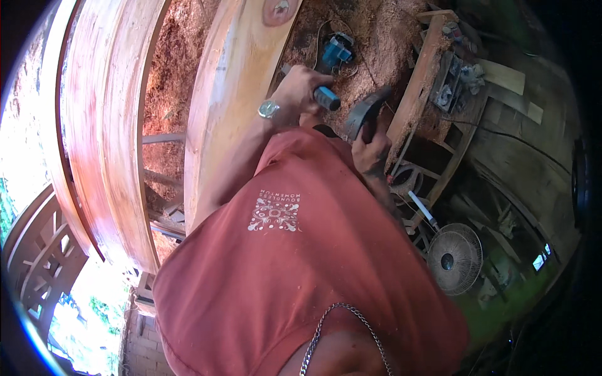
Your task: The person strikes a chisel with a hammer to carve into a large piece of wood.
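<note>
My left hand [300, 89], with a watch on its wrist, is closed round a chisel with a blue-and-black handle [327, 98]. The handle's end points right, and the hand hides most of the rest. Beside it lies the edge of a broad, pale wooden plank [241, 69]. My right hand [371, 150] grips a dark, curved tool [369, 113], which rises toward the chisel's handle with a gap between them. Its exact kind cannot be made out.
A blue corded power tool [338, 50] sits among wood shavings [382, 37] beyond my hands. More long planks [113, 125] stand at left. On the right are a wooden bench frame [423, 75], a cluttered metal tray [446, 81] and a fan [454, 259].
</note>
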Motion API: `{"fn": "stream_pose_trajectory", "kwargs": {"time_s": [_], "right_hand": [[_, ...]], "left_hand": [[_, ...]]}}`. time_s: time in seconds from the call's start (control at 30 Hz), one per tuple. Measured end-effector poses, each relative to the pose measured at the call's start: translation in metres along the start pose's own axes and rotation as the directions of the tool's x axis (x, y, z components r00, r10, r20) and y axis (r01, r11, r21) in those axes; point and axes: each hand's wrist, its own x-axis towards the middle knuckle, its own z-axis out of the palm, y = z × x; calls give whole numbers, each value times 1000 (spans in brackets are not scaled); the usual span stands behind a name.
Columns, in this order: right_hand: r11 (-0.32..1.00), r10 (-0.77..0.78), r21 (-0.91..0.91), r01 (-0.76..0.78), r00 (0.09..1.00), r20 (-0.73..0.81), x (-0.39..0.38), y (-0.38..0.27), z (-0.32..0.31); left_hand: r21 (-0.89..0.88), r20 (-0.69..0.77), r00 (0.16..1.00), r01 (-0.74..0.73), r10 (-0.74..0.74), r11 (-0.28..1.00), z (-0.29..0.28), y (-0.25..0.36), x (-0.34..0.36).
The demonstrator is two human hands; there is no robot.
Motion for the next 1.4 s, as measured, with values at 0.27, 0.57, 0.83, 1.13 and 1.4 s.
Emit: {"fn": "stream_pose_trajectory", "kwargs": {"time_s": [0.27, 0.57, 0.83, 1.13, 1.4], "right_hand": [[994, 109, -22, -109, 994, -7, -11, 34, -16], [999, -26, -22, 24, 993, -114, -1, 50, -8], [997, 78, 27, -77, 995, -62, 18, -6, -14], [973, -218, -109, 202, 962, -167, 53, -55, 25], [998, 23, -58, -20, 998, 58, 20, -20, -3]], "left_hand": [[72, -65, 991, 125, -121, 990, -12, -13, 14], [53, -99, 993, 75, -70, 996, -7, -24, 18], [-14, -184, 980, 71, -73, 997, -16, -29, 17], [-8, -156, 987, 44, -45, 999, -13, -40, 20], [-49, -93, 996, 11, -16, 999, -1, -14, 9]]}}
